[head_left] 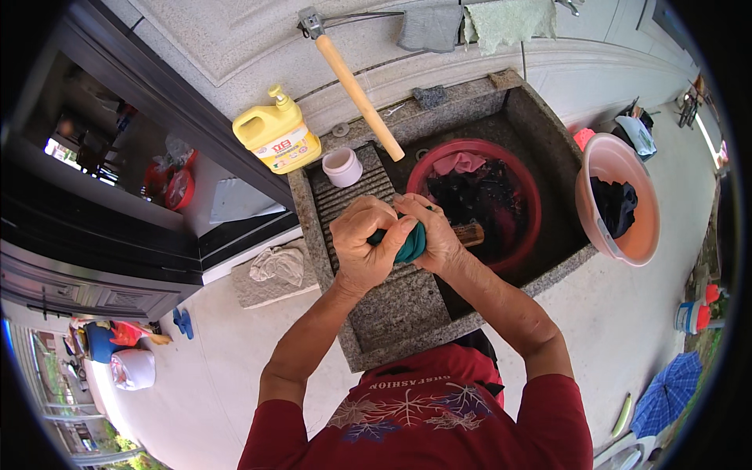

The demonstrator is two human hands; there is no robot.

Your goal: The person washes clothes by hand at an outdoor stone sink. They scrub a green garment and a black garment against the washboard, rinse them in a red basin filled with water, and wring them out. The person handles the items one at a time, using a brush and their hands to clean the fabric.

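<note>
A dark green wet-looking cloth [410,244] is bunched between my two hands, above the ribbed washboard part of a grey stone sink [384,329]. My left hand [366,236] is closed round one side of it. Round the other side my right hand [431,231] is closed as well. Most of the cloth is hidden by my fingers. Just beyond my right hand, a wooden-looking brush or block [470,234] shows partly. A red basin [535,211] sits in the sink, with dark clothes [478,200] and a pink cloth [459,162] in it.
At the sink's left corner stand a yellow pump jug [278,135] and a white-pink tub [342,168]. A wooden-handled tool [360,98] leans over the sink. On the right is a pink basin [646,211] with dark cloth. Rags [509,22] hang along the wall.
</note>
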